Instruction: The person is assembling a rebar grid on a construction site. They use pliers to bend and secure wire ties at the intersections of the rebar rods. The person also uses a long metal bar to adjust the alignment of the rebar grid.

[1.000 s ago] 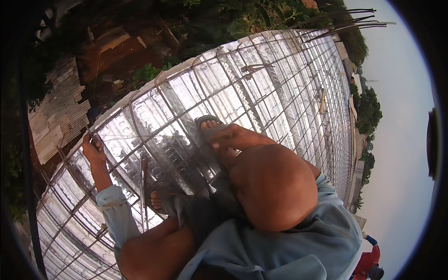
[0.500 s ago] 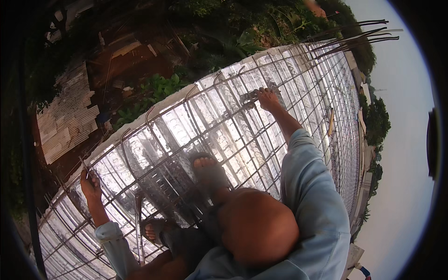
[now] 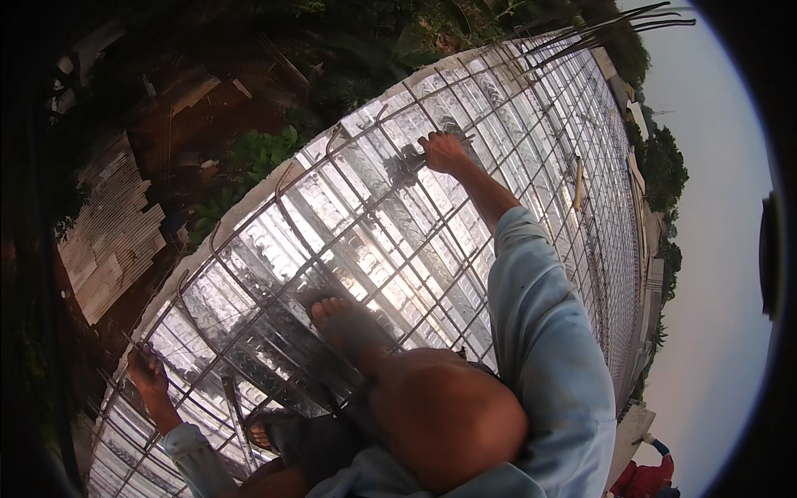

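Note:
My right hand (image 3: 446, 154) reaches out over the steel rebar mesh (image 3: 365, 217), its fingers curled closed beside a dark bundle, possibly tie wire (image 3: 403, 166), on the bars. What sits inside those fingers is hidden. At the left edge of the mesh, my left hand (image 3: 148, 371) is closed, with a thin dark rod or wire end showing above the fingers; its kind is too small to tell. Beneath the mesh runs shiny ribbed metal decking (image 3: 286, 242). My sandalled foot (image 3: 353, 328) rests on the mesh between the hands.
A dark metal bar (image 3: 235, 411) leans near my other foot. Bent rebar hooks (image 3: 217, 241) line the concrete edge (image 3: 274, 178), with a drop beyond to a corrugated roof (image 3: 112, 224). Long bars (image 3: 614, 33) stick out at the far end. A wooden stick (image 3: 578, 183) lies right; a red-clothed co-worker (image 3: 647, 475) is lower right.
The view has shifted and turned slightly. My right hand sits a little farther from the dark bundle. More of the co-worker in red shows at lower right. Both hands stay closed.

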Action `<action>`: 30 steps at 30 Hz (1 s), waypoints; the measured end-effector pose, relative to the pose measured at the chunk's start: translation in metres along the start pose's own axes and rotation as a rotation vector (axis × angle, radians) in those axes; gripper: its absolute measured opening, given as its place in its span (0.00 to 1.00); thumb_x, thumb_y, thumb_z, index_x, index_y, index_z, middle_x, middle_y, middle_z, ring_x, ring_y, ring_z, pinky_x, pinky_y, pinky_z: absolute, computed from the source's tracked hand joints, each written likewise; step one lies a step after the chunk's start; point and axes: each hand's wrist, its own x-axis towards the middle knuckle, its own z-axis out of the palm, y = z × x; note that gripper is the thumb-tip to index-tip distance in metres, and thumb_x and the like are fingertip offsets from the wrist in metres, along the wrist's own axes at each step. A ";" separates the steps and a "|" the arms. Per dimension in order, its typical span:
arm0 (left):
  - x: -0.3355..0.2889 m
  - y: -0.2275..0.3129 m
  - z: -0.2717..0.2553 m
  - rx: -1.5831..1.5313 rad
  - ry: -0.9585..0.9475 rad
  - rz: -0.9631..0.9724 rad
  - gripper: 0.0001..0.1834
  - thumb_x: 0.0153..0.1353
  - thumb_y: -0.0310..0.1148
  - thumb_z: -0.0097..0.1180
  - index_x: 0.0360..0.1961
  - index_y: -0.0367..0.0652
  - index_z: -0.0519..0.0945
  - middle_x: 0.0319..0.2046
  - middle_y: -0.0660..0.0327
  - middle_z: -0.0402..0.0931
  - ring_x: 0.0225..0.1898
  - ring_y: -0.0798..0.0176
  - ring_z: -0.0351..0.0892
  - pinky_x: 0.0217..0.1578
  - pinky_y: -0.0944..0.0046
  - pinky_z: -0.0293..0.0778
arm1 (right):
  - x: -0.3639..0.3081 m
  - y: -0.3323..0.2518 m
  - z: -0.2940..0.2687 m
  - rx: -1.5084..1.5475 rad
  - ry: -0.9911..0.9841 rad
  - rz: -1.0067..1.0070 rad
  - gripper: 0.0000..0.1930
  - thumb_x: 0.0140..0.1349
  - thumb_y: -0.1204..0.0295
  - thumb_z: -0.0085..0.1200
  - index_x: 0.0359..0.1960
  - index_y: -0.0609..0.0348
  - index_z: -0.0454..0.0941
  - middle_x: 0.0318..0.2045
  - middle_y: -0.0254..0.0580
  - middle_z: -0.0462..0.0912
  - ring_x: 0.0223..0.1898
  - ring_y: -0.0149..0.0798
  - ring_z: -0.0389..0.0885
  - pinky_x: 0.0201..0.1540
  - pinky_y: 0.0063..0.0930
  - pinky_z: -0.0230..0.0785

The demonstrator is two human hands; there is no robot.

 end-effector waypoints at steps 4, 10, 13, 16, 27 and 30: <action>0.014 0.002 -0.012 -0.092 -0.049 -0.060 0.23 0.67 0.46 0.51 0.56 0.42 0.76 0.49 0.56 0.76 0.50 0.57 0.74 0.49 0.56 0.72 | -0.002 0.003 -0.016 0.166 -0.222 0.068 0.13 0.60 0.65 0.52 0.39 0.56 0.84 0.38 0.54 0.86 0.43 0.53 0.86 0.44 0.48 0.77; 0.028 -0.013 -0.022 -0.162 -0.186 -0.044 0.20 0.67 0.45 0.53 0.53 0.45 0.78 0.43 0.59 0.78 0.44 0.59 0.75 0.41 0.60 0.72 | -0.034 0.021 0.002 0.492 -0.145 0.284 0.15 0.65 0.64 0.48 0.41 0.61 0.84 0.40 0.59 0.86 0.43 0.61 0.84 0.43 0.52 0.75; 0.019 -0.011 -0.011 -0.213 -0.219 -0.076 0.18 0.67 0.43 0.55 0.52 0.45 0.79 0.41 0.60 0.78 0.40 0.61 0.75 0.39 0.62 0.72 | -0.068 0.010 0.016 0.552 0.381 0.246 0.15 0.70 0.66 0.45 0.44 0.65 0.80 0.42 0.61 0.84 0.43 0.64 0.81 0.44 0.51 0.72; 0.017 -0.016 -0.005 -0.236 -0.201 -0.042 0.17 0.68 0.41 0.55 0.51 0.44 0.79 0.39 0.61 0.79 0.36 0.64 0.75 0.35 0.63 0.72 | -0.068 -0.001 0.015 0.756 0.737 0.273 0.15 0.74 0.66 0.44 0.47 0.66 0.77 0.42 0.62 0.82 0.40 0.63 0.78 0.42 0.48 0.69; -0.027 -0.002 0.037 -0.400 -0.216 0.085 0.13 0.74 0.35 0.47 0.45 0.35 0.78 0.28 0.55 0.78 0.21 0.68 0.71 0.17 0.69 0.65 | -0.001 -0.050 -0.147 1.460 0.794 0.117 0.22 0.77 0.54 0.44 0.43 0.63 0.77 0.39 0.42 0.82 0.38 0.37 0.80 0.47 0.36 0.76; -0.043 -0.011 0.021 -0.463 -0.159 0.135 0.13 0.75 0.36 0.46 0.39 0.37 0.77 0.27 0.59 0.76 0.17 0.72 0.64 0.14 0.71 0.58 | 0.027 -0.139 -0.274 1.665 0.591 0.010 0.22 0.73 0.51 0.50 0.47 0.62 0.74 0.30 0.39 0.75 0.29 0.38 0.78 0.34 0.38 0.79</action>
